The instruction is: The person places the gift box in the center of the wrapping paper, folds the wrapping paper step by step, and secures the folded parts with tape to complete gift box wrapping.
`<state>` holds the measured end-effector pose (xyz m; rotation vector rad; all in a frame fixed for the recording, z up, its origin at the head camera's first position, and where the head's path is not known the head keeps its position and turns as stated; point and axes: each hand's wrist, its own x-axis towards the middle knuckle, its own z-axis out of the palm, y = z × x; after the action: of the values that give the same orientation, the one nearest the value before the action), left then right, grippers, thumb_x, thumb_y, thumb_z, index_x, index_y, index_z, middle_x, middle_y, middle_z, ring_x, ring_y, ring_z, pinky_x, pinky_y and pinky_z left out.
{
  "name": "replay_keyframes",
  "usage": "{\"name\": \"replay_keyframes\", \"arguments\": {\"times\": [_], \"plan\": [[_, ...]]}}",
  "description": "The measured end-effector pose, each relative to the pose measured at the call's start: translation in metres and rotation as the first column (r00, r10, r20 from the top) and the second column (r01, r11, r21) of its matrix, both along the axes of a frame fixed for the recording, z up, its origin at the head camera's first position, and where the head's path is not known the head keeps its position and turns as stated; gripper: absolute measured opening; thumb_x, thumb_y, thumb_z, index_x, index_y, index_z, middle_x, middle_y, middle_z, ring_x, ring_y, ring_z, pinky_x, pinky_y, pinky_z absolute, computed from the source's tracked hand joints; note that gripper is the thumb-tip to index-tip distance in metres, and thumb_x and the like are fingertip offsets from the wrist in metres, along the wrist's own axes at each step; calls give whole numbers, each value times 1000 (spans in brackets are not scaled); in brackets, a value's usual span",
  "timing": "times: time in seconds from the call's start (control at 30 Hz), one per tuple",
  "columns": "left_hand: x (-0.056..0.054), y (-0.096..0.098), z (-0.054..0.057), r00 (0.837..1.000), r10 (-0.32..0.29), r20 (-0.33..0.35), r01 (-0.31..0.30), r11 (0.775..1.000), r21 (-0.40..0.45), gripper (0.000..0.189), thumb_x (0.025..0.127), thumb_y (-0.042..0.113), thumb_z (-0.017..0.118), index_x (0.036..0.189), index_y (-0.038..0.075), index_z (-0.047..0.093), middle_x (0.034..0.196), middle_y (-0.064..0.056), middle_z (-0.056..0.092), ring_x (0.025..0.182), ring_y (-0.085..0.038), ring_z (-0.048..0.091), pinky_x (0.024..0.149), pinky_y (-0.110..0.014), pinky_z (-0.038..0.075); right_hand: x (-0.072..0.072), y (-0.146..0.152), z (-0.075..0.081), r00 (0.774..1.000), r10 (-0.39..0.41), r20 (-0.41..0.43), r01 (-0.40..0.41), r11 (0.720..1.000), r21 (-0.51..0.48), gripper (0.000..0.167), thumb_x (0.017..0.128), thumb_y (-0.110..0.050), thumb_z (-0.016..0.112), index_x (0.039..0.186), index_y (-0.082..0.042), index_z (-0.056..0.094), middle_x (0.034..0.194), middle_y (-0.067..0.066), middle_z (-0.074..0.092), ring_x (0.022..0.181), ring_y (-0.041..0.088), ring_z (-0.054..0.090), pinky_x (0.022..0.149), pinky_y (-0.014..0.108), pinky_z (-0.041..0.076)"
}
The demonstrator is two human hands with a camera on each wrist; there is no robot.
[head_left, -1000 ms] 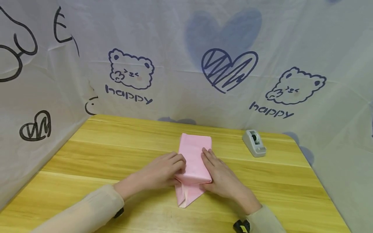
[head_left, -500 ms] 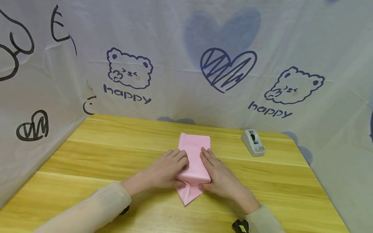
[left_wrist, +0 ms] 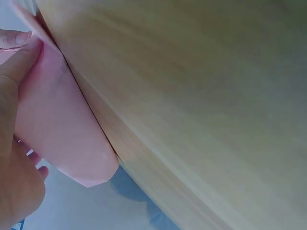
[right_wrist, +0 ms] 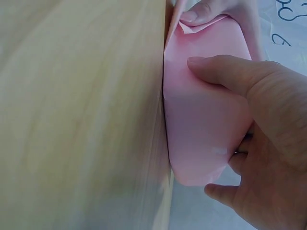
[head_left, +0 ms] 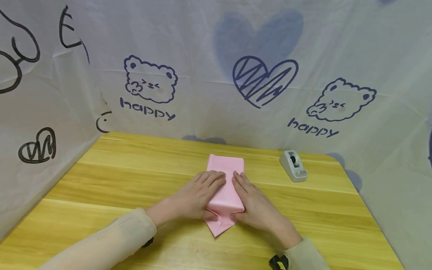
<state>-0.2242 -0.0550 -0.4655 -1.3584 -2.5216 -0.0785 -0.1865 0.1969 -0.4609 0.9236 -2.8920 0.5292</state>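
A box-shaped parcel in pink wrapping paper [head_left: 225,200] lies lengthwise on the wooden table. A pointed paper flap [head_left: 217,228] sticks out at its near end, towards me. My left hand [head_left: 199,193] holds the parcel's left side, fingers bent over the top and thumb pressing the paper at the near end. My right hand [head_left: 260,204] holds the right side, its fingers lying on the top edge. In the right wrist view, the right thumb [right_wrist: 211,69] presses the pink paper, and the left thumb [right_wrist: 189,17] touches a folded paper edge. Whatever is inside the paper is hidden.
A grey tape dispenser [head_left: 293,167] stands at the back right of the wooden table [head_left: 118,176]. White cloth [head_left: 202,97] with drawn hearts and bears hangs behind the table and along its sides.
My left hand has moved right, farther over the parcel's top. Its thumb has pushed the near-end paper inward, and the flap now looks flatter and more pointed. The right hand stays put.
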Motion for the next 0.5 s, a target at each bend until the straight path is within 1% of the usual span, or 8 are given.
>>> {"name": "replay_keyframes", "arguments": {"times": [0.03,0.1,0.17,0.3,0.4,0.47,0.5], "plan": [[0,0,0,1000,1,21,-1,1000,-10,109,81,68,77,156,1,37,165,-16,33,150,-33,34,126,-44,29,0,0,0,1000,0,-1,0,1000,1,108,81,-33,89,161,6,26,170,21,21,157,38,18,123,59,28],[1,0,1,998,1,61,1,1000,-23,111,85,64,76,161,-2,29,170,-17,25,156,-34,25,128,-44,22,0,-1,-1,1000,-4,1,4,1000,4,109,82,-34,88,161,5,25,171,20,19,158,38,17,123,60,27],[1,1,0,996,2,94,1,1000,-29,110,87,60,76,162,-2,26,171,-17,21,158,-34,21,128,-44,20,1,-1,-1,1000,-8,5,8,1000,2,110,83,-35,88,162,5,23,172,19,17,158,37,16,123,61,26],[1,1,-1,995,5,102,-1,999,-34,108,88,58,77,163,-2,25,171,-17,21,158,-34,21,128,-45,21,2,-1,2,999,-20,44,21,1000,-15,116,84,-37,87,164,3,14,173,16,9,159,35,11,125,60,22],[0,2,-2,995,5,103,-1,999,-33,108,88,57,77,163,-2,25,171,-17,21,158,-34,21,128,-46,22,6,-1,10,997,-29,68,32,999,-30,118,84,-38,88,165,1,11,173,14,8,160,33,10,126,59,19],[0,1,-2,994,4,109,0,999,-32,108,88,57,77,163,-2,25,172,-17,20,158,-34,21,128,-46,22,10,0,18,999,-28,45,30,998,-48,113,84,-35,88,165,-1,16,173,14,13,159,33,14,125,59,21],[0,1,-2,994,4,112,-1,999,-33,108,89,58,76,163,-2,25,172,-17,20,158,-34,20,128,-46,22,14,1,22,1000,-24,18,25,997,-68,109,85,-33,87,165,-1,21,172,14,19,158,33,19,125,58,23]]}}
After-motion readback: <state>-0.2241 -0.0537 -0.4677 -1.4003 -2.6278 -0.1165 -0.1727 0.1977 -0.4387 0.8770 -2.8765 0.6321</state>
